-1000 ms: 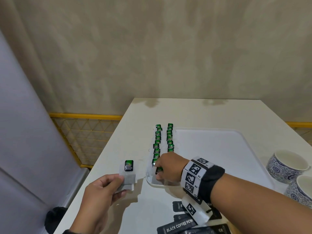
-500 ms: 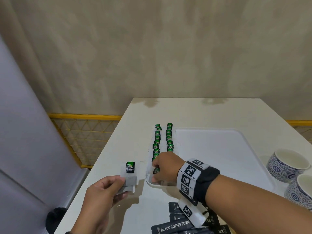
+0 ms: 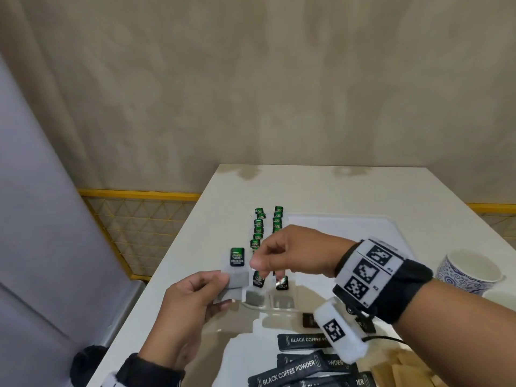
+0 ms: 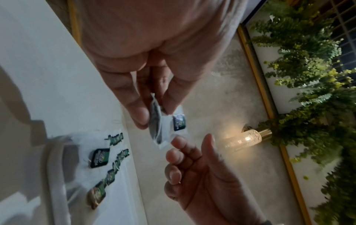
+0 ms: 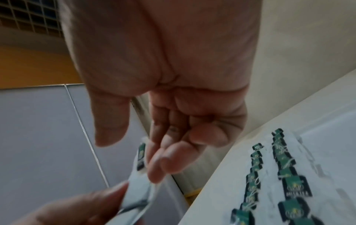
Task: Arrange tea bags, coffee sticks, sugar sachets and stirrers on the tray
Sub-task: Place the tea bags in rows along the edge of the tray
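My left hand [image 3: 220, 286] pinches a small stack of white tea bags [image 3: 233, 280] with a green tag [image 3: 237, 256], held above the table just left of the white tray [image 3: 349, 227]. In the left wrist view, thumb and finger of my left hand [image 4: 152, 112] clamp that tea bag stack [image 4: 158, 129]. My right hand [image 3: 264, 261] hovers over the tray's near-left corner, fingers loosely curled and empty, right beside the held stack. Two rows of green-tagged tea bags [image 3: 258, 227] lie along the tray's left side, the nearest ones [image 3: 258, 279] at the front rim.
Black coffee sticks [image 3: 290, 371] lie on the table in front of the tray, with brown sachets [image 3: 410, 370] to their right. Two blue-patterned cups [image 3: 469, 272] stand at the right. The table's left edge drops beside a yellow mesh rail [image 3: 139, 219].
My right hand has lifted off the tray's near-left corner, leaving a tea bag there, and moved up toward the stack. My left hand has risen slightly to the right.
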The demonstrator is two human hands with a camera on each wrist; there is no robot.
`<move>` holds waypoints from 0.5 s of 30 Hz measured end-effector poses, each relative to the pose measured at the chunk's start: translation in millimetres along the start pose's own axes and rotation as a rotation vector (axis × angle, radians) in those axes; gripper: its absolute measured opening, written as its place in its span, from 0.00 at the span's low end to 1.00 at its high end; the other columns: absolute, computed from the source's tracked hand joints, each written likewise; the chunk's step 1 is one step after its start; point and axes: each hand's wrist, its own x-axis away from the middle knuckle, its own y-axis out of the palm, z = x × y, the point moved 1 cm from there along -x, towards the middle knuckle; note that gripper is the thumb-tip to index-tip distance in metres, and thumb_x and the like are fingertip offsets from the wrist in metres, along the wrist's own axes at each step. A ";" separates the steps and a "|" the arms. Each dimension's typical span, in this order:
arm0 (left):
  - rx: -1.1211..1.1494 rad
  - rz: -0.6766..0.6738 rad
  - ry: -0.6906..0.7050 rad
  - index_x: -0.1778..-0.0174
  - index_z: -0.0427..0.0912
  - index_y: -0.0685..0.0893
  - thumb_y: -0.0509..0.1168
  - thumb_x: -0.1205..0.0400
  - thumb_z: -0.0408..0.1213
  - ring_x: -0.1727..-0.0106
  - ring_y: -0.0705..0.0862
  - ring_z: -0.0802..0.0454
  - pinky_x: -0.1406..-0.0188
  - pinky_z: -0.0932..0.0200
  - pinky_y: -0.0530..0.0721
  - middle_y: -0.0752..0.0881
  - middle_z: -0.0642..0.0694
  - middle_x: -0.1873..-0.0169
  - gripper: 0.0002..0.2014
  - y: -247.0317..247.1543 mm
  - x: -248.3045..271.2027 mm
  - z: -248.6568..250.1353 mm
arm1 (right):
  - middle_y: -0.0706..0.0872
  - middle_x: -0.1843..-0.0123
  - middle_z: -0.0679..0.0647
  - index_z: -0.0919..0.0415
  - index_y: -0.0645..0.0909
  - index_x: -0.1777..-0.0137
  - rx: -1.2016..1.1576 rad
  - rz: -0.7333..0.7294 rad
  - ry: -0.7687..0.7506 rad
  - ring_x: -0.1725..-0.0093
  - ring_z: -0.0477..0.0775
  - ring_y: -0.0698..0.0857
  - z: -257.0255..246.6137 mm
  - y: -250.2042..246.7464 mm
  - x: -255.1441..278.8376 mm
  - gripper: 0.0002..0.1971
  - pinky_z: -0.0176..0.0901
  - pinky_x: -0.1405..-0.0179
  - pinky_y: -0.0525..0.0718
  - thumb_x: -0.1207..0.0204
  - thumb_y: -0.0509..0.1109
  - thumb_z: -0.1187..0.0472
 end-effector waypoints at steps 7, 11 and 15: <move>-0.033 -0.109 0.070 0.62 0.29 0.88 0.69 0.23 0.28 0.69 0.87 0.53 0.72 0.63 0.86 0.90 0.39 0.67 0.05 29.6 5.1 4.0 | 0.88 0.65 0.50 0.57 0.81 0.57 -0.229 0.122 0.151 0.69 0.49 0.83 21.2 10.4 8.4 0.16 0.36 0.74 0.73 0.33 0.81 0.48; -0.096 -0.104 0.083 0.59 0.28 0.89 0.71 0.24 0.28 0.65 0.88 0.48 0.69 0.61 0.87 0.90 0.36 0.63 0.05 33.2 4.8 1.2 | 0.89 0.65 0.50 0.57 0.80 0.64 -0.298 0.091 0.166 0.71 0.46 0.82 30.8 14.3 13.3 0.11 0.35 0.75 0.72 0.29 0.80 0.56; -0.224 -0.037 0.107 0.61 0.35 0.92 0.73 0.25 0.27 0.61 0.88 0.47 0.63 0.58 0.87 0.92 0.41 0.61 0.02 26.5 1.8 -3.8 | 0.92 0.63 0.51 0.56 0.81 0.65 -0.155 0.099 0.255 0.71 0.44 0.82 43.7 8.8 12.7 0.10 0.35 0.73 0.73 0.27 0.78 0.56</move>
